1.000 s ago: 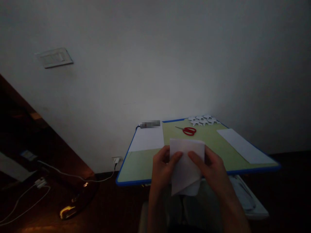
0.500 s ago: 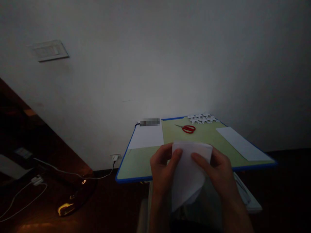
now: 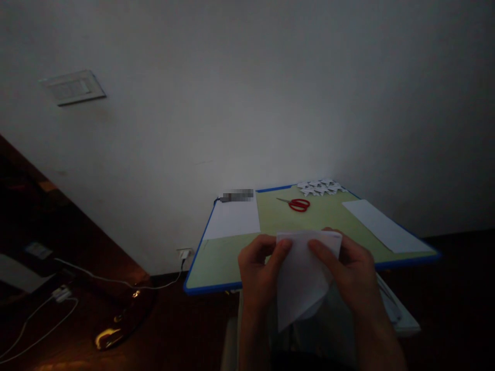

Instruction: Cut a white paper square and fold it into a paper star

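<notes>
A folded sheet of white paper [image 3: 301, 288] hangs between my two hands, in front of the table's near edge. My left hand [image 3: 261, 265] pinches its upper left part, thumb on the near face and fingers behind. On the upper right, my right hand [image 3: 346, 265] grips the paper the same way. The lower edge runs at a slant, and another layer shows behind it. Beyond the hands, red-handled scissors [image 3: 299, 205] lie on the green tabletop [image 3: 309, 221].
Several small folded white paper pieces [image 3: 320, 187] sit at the back right. A white paper strip [image 3: 386, 226] lies along the right side, a white sheet [image 3: 232, 219] at the left with a blurred-out object [image 3: 236, 195] on it. A plugged-in cable [image 3: 183, 255] hangs left of the table.
Both hands have kept hold of the paper. My right hand has shifted to the right and the paper has tilted, its lower edge now more slanted. The camera view has moved slightly.
</notes>
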Available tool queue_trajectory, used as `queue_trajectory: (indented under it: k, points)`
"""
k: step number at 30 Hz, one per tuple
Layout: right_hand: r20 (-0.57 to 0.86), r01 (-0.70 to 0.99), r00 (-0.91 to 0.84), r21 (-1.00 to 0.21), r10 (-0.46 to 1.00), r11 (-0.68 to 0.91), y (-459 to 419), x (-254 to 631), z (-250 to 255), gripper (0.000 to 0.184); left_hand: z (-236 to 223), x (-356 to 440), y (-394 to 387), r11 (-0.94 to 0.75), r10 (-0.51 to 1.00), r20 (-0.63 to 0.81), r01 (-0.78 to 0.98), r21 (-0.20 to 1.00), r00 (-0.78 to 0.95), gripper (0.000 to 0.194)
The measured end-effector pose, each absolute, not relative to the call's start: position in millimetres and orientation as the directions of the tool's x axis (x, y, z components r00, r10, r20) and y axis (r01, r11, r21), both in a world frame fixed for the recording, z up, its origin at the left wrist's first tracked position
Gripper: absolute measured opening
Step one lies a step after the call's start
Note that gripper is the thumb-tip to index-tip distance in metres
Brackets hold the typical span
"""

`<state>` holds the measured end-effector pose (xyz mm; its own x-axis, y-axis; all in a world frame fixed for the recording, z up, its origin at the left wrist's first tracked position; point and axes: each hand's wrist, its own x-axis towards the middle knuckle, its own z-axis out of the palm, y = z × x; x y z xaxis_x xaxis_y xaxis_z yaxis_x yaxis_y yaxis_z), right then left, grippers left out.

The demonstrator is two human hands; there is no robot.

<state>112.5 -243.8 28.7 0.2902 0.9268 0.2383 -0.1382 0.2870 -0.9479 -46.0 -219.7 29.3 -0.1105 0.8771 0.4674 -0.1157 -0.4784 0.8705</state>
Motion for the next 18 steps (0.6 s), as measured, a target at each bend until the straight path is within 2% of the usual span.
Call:
queue_trajectory:
  k: [5, 11, 18]
  points:
    - [0.259, -0.134, 0.263, -0.944, 0.93, 0.3, -241.0, 113.7, 25.7, 0.039, 29.2, -48.0, -219.4, -0.483, 0.873, 0.468, -0.107, 0.869, -0.139, 0.023]
    - [0.261, -0.147, 0.264, -0.941, 0.928, 0.306, -239.4, 113.4, 24.2, 0.038, 30.7, -48.1, -223.4, -0.465, 0.885, 0.455, -0.133, 0.875, -0.104, 0.016]
    - [0.275, -0.122, 0.272, -0.941, 0.922, 0.316, -238.3, 115.1, 22.7, 0.037, 33.8, -46.8, -225.2, -0.509, 0.852, 0.49, -0.077, 0.857, -0.183, 0.01]
